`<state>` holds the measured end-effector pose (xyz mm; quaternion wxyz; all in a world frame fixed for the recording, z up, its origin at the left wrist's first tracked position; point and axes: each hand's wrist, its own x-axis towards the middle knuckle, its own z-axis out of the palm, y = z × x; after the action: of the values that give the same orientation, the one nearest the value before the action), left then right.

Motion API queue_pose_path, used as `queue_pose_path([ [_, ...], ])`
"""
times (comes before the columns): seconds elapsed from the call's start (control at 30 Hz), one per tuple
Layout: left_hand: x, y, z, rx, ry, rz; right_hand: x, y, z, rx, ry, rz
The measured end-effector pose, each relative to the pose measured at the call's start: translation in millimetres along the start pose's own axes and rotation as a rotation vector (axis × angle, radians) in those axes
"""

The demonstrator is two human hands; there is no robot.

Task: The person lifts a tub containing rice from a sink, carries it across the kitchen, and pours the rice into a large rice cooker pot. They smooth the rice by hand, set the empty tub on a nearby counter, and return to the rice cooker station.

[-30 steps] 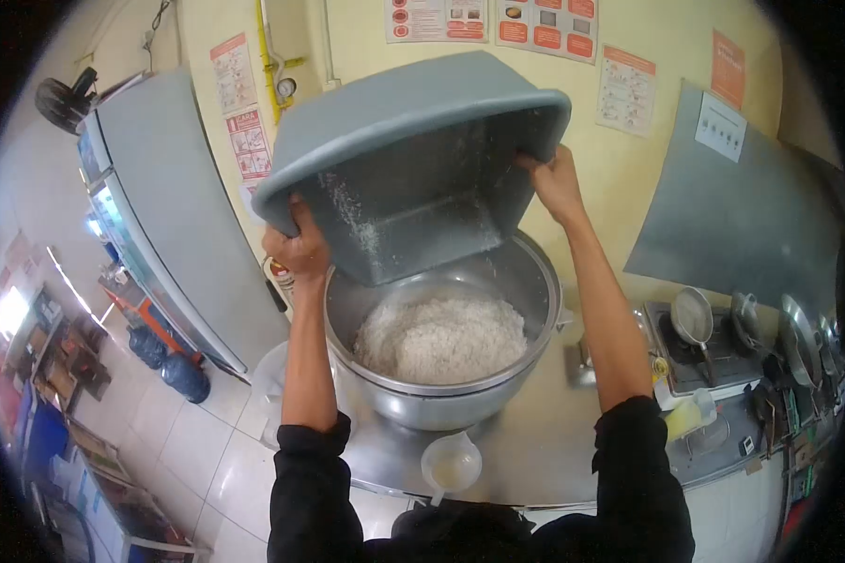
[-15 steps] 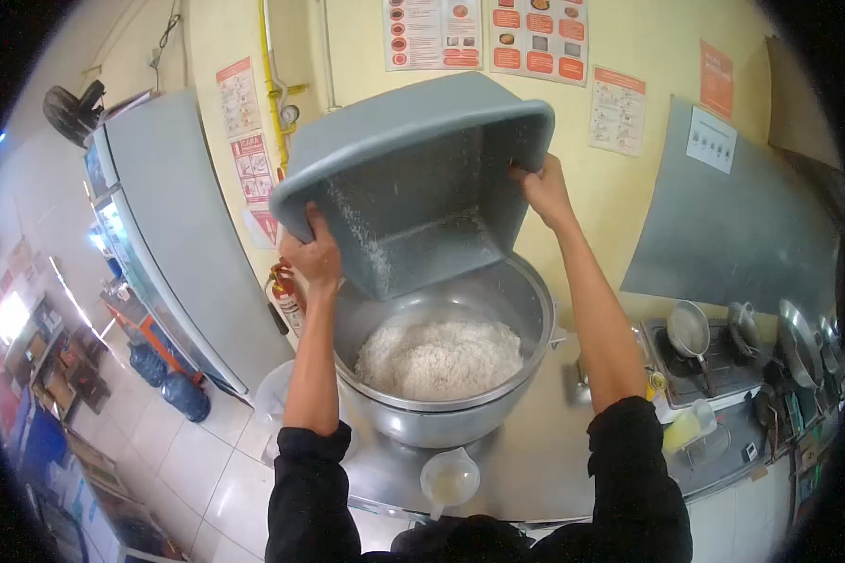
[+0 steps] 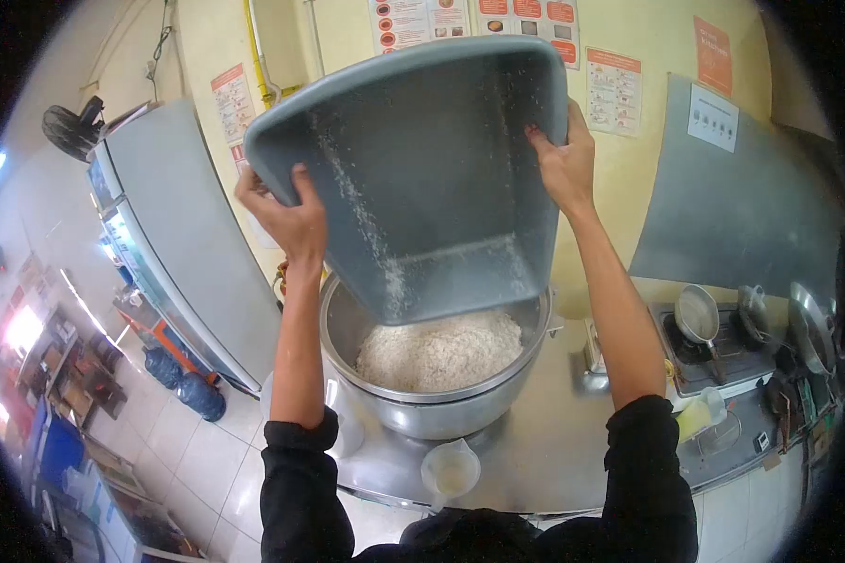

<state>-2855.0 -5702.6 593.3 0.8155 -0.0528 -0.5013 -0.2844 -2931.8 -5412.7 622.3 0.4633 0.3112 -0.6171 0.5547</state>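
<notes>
Both my hands hold up a large grey plastic tub (image 3: 432,159), tilted so that its open side faces me, with white residue along its inner walls. My left hand (image 3: 291,214) grips the rim at the left, thumb inside. At the right side, my right hand (image 3: 568,164) is closed on the rim. Below the tub stands a wide metal bowl (image 3: 422,418) holding a mound of white, grainy material (image 3: 441,352). The tub's lower edge hides the bowl's back part. A small translucent jug (image 3: 451,469) sits in front of the bowl.
The bowl stands on a steel table (image 3: 545,460). To the right are a stove (image 3: 723,361) with a small pan (image 3: 697,314) and more pans. A grey fridge (image 3: 192,225) is at the left, with blue water bottles (image 3: 200,396) on the floor. A clear container (image 3: 345,422) stands left of the bowl.
The tub has swung further round, so more of its inside faces me, and its lower edge hangs lower over the bowl. Both hands still grip its rim.
</notes>
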Motion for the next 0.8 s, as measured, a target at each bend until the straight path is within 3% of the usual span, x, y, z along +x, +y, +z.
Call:
queue_pose_path([
  [0.03,0.6,2.1,0.0,0.002,-0.004,0.005,0.9,-2.3,-1.6,0.000,0.001,-0.050],
  [0.07,2.8,4.1,1.2,0.163,0.087,0.258,0.4,-5.9,-2.6,0.004,0.008,-0.048],
  [0.13,6.8,9.7,5.4,0.316,0.178,0.515,-5.4,-16.2,-5.7,0.042,-0.047,0.015],
  [0.2,13.2,11.7,1.4,0.165,-0.712,0.607,-9.3,-24.8,-7.9,0.049,-0.062,-0.026],
  [0.27,17.9,-10.7,18.1,0.272,-0.736,0.590,-16.5,-36.1,-5.7,0.065,-0.086,-0.063],
  [0.33,32.4,-24.4,30.6,0.589,-0.650,0.649,-22.4,-48.9,-3.3,0.093,-0.089,-0.149],
  [0.43,37.9,-32.0,41.3,0.591,-0.603,0.583,-25.5,-56.0,0.9,0.045,-0.045,-0.271],
  [0.57,16.8,-52.8,33.2,0.580,-0.727,0.549,-32.0,-66.8,3.5,0.033,-0.045,-0.323],
  [0.67,-23.9,-55.1,23.8,0.549,-0.724,0.682,-35.0,-75.8,3.2,0.033,-0.020,-0.368],
  [0.8,-90.0,-70.9,14.4,0.501,-0.948,0.464,-33.4,-76.3,-2.0,0.052,0.092,-0.315],
])
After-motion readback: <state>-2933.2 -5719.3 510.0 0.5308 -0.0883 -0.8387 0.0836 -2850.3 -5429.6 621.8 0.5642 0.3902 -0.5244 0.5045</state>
